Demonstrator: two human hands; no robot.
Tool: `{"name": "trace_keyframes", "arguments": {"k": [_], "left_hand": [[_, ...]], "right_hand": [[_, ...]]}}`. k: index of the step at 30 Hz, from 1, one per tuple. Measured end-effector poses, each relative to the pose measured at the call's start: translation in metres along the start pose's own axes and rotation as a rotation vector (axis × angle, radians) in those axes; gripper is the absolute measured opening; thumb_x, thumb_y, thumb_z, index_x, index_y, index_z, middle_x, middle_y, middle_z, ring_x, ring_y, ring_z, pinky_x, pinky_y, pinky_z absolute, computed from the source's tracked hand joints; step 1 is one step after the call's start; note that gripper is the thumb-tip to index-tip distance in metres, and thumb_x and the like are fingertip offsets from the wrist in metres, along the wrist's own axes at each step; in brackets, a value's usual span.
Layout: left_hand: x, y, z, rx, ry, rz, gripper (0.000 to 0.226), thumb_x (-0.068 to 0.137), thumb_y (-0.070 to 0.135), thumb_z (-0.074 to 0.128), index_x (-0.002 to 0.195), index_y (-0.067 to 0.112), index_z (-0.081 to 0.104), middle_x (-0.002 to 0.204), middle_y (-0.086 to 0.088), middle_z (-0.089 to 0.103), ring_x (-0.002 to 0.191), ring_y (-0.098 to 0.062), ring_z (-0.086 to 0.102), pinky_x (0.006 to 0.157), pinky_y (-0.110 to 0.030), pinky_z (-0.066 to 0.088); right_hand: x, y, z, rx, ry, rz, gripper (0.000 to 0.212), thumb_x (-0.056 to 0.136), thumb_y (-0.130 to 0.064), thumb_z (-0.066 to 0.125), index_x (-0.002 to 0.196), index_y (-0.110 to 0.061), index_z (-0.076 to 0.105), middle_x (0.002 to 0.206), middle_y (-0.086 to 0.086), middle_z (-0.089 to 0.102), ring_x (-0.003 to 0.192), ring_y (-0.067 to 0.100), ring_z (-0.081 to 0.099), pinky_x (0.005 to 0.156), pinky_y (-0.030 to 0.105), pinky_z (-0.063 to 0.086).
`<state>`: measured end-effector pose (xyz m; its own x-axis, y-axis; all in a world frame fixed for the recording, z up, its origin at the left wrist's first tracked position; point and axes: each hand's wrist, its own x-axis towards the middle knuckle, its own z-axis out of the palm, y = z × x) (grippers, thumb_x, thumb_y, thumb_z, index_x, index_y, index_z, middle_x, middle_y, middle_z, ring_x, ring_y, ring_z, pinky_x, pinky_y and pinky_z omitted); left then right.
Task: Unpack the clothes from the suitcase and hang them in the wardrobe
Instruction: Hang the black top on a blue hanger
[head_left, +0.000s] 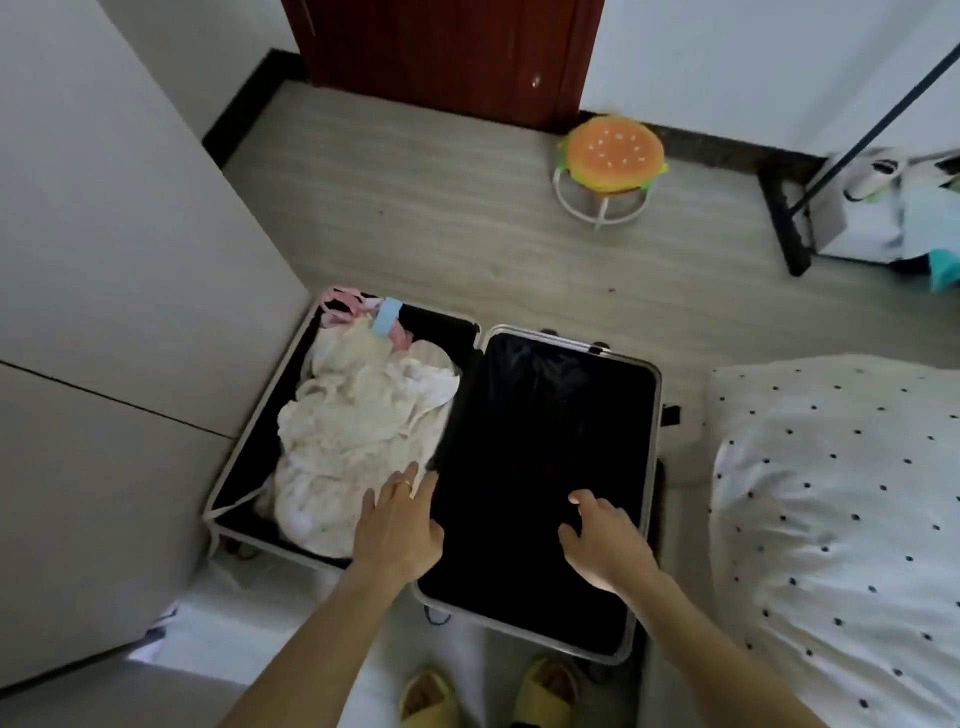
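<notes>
As clothes lie heaped, left hand overlaps them.

The room is dim and evenly lit, with a cool grey cast and no hard shadows. The white wall at 1 o'clock is the brightest area, while the wardrobe panels at 9 o'clock read as flat grey.

The black lining of the suitcase at centre is crushed to near-featureless dark, and the cream clothes beside it look washed out. A small glint sits on the red door at 12 o'clock.

Motion blur softens the whole frame. The hamburger stool has smeared edges, the dots on the bedcover at 4 o'clock streak, and the left hand and right hand have soft outlines. Wide-angle distortion slants the wardrobe's edges.
</notes>
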<state>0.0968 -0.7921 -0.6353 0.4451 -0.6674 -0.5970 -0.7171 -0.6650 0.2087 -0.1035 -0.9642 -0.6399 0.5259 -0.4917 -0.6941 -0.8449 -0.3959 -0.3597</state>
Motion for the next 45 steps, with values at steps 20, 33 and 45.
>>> {"name": "trace_keyframes", "arguments": {"k": [20,33,45], "left_hand": [[0.194,-0.065,0.280,-0.119,0.184,-0.037,0.099,0.083,0.022,0.055,0.157,0.010,-0.010,0.166,-0.007,-0.008,0.153,-0.030,0.005,0.117,-0.047,0.031],[0.085,-0.011,0.111,-0.167,-0.258,-0.085,0.082,0.097,0.033,0.048,0.158,0.015,-0.003,0.166,-0.005,0.005,0.149,-0.027,0.018,0.118,-0.044,0.028],[-0.142,0.064,-0.205,-0.432,-0.018,0.078,0.090,0.084,0.018,0.065,0.157,0.029,0.014,0.149,-0.008,0.039,0.137,-0.025,0.039,0.098,-0.030,0.042]], "right_hand": [[0.287,0.049,0.234,0.344,0.135,0.304,0.055,0.093,-0.063,0.045,0.127,-0.020,0.055,0.126,0.009,0.051,0.094,0.025,0.057,0.080,0.041,0.055],[0.088,-0.018,0.075,0.426,0.382,0.037,0.046,0.105,-0.042,0.034,0.067,-0.017,0.040,0.055,-0.006,0.048,0.044,0.007,0.044,0.042,0.021,0.035],[-0.212,-0.203,-0.235,0.776,0.449,-0.282,0.047,0.099,-0.035,0.047,0.064,-0.006,0.034,0.063,0.006,0.027,0.059,0.018,0.028,0.055,0.031,0.021]]}}
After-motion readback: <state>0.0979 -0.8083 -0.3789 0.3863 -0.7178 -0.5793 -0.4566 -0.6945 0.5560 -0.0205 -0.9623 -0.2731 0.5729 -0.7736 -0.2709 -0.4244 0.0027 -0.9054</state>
